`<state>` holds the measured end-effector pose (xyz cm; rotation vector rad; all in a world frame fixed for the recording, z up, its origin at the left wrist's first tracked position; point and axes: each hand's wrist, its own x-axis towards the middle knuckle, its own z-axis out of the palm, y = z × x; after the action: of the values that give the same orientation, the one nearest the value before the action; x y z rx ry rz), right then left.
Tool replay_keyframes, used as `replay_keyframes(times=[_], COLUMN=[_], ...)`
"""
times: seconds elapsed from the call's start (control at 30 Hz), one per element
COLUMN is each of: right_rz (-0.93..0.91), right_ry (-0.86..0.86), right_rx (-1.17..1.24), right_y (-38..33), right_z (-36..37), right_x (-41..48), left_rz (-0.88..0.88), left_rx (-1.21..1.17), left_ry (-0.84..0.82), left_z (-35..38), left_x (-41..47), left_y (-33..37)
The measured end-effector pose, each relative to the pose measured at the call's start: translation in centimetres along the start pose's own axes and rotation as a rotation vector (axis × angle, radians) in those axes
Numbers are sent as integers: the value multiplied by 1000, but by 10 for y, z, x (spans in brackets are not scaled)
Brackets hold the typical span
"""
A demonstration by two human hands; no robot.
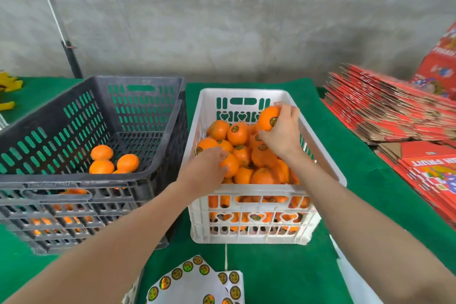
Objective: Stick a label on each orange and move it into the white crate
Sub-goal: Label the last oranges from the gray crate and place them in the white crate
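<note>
Gripping a labelled orange [269, 118] in the right hand [283, 131], fingers curled round it, just above the far right corner of the white crate [266, 189], with its round sticker [273, 121] turned back toward the camera. Clasping a second orange [230, 165] with the left hand [209, 168], on top of the heap inside the white crate, close to its left wall. Reaching both hands in over the near rim of the white crate, bare forearms stretching above the green desk [271, 274]. Working over a heap of oranges [249, 155] filling the white crate nearly to its rim, several showing dark round stickers. Leaving a few plain oranges [101, 153] lying in the bottom of the black crate [74, 180], just beside the white crate on its left. Working with sheets of round stickers [192, 279] lying on the desk in front of the white crate, nearer the camera, and with flattened red cartons [382, 111] piled well to the right of the white crate.
</note>
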<state>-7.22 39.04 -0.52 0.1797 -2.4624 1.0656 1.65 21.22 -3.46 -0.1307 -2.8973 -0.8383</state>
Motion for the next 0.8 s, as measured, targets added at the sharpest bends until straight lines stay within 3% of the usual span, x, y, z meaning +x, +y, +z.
replay_keyframes(times=[0.27, 0.43, 0.5, 0.6, 0.7, 0.8], right_rz=[192, 185, 74, -223, -479, -608], right_ry=[-252, -295, -199, -54, -21, -63], right_rx=[-624, -682, -580, -209, 35, 191], right_y=[74, 62, 44, -5, -67, -117], right_z=[18, 24, 20, 21, 30, 47], right_x=[64, 62, 55, 35, 5, -32], left_rz=[28, 17, 22, 75, 141, 41], left_rx=[53, 48, 51, 89, 19, -189], left_ry=[44, 32, 36, 61, 249, 412], left_z=[7, 6, 6, -2, -38, -102], left_x=[7, 6, 4, -6, -23, -36], left_y=[-5, -2, 4, 17, 13, -24])
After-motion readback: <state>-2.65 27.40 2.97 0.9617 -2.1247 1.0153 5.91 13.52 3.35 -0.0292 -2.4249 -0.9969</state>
